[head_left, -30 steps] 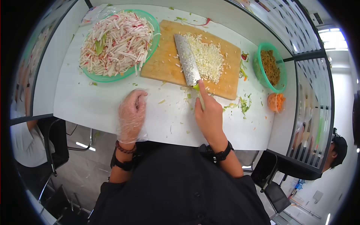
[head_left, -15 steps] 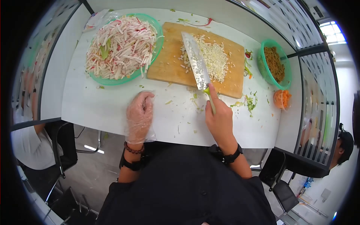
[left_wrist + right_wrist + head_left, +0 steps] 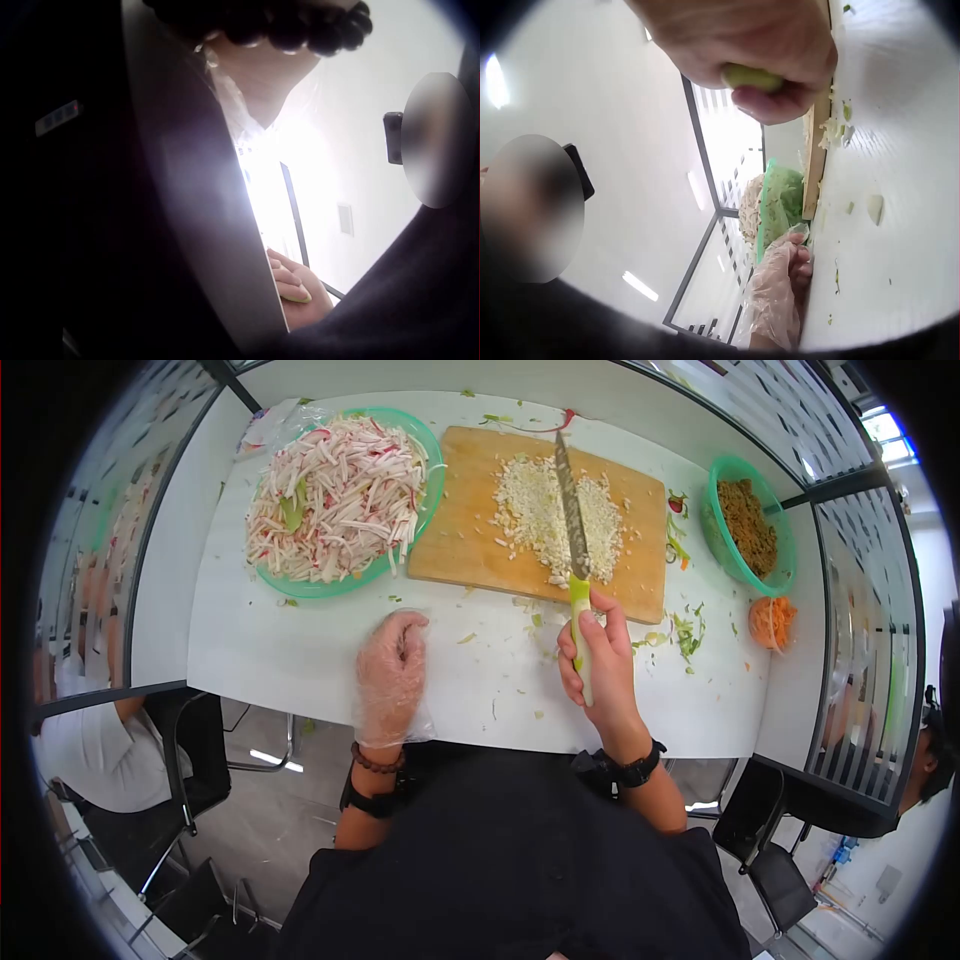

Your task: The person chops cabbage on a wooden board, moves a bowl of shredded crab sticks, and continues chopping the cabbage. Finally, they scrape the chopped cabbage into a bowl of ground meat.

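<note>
Head view: we look steeply down, fisheye, over the whole table (image 3: 300,650) from its near edge. Left wrist view: very close, mostly dark, facing past the bead bracelet (image 3: 300,22). Right wrist view: we look low along the tabletop, leftward from under the right hand (image 3: 742,45). It shares the gloved left hand (image 3: 780,292), cutting board (image 3: 816,157) and green bowl (image 3: 780,202) with head.

- left hand (image 3: 390,675): clear crinkly plastic glove (image 3: 385,700)
- left wrist: brown bead bracelet (image 3: 377,762), black strap (image 3: 365,802) behind it
- right hand (image 3: 600,665): no glove, black wrist strap (image 3: 637,768)
- black short-sleeved shirt (image 3: 510,860), buttons down the front
</note>
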`<action>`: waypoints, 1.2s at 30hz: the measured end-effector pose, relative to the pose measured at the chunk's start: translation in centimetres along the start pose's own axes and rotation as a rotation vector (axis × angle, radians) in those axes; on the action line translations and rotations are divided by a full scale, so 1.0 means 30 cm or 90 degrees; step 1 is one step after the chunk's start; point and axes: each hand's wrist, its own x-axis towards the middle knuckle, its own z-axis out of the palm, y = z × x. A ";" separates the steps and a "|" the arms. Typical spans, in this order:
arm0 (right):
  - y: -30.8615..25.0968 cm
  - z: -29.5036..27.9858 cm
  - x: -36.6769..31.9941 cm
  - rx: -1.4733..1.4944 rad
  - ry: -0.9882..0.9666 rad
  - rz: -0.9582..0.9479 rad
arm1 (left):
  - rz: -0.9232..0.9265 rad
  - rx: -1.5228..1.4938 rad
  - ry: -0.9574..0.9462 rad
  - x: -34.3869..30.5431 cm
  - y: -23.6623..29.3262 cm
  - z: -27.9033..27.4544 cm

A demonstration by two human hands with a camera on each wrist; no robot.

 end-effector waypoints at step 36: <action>0.009 0.045 0.014 -0.109 -0.021 0.132 | 0.017 0.024 0.005 -0.004 -0.016 0.018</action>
